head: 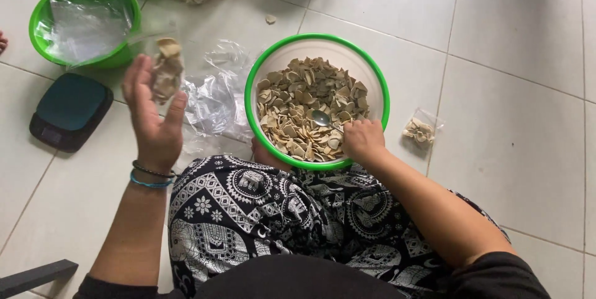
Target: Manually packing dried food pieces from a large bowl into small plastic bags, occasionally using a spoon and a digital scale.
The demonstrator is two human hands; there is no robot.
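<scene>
My left hand (154, 122) grips a small clear bag of crackers (166, 69), raised above the floor. My right hand (362, 139) closes on a spoon (323, 118) in the green-rimmed bowl (261, 69) of crackers.

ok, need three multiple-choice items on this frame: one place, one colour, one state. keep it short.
1. Where does the small sealed clear bag of pale chips lie?
A. on the dark digital scale
B. on the white tiled floor, right of the chip bowl
C. inside the chip bowl

2. What colour is the rim of the round plastic bowl full of pale chips?
A. green
B. red
C. blue

3. What is the left hand doing?
A. lying flat on the floor
B. gripping the metal spoon
C. holding up a small clear bag with chips in it

Answers: 1 B, it sits on bare tile beside the bowl. 2 A, the rim is bright green. 3 C, its fingers pinch the bag; the right hand is at the metal spoon.
</scene>
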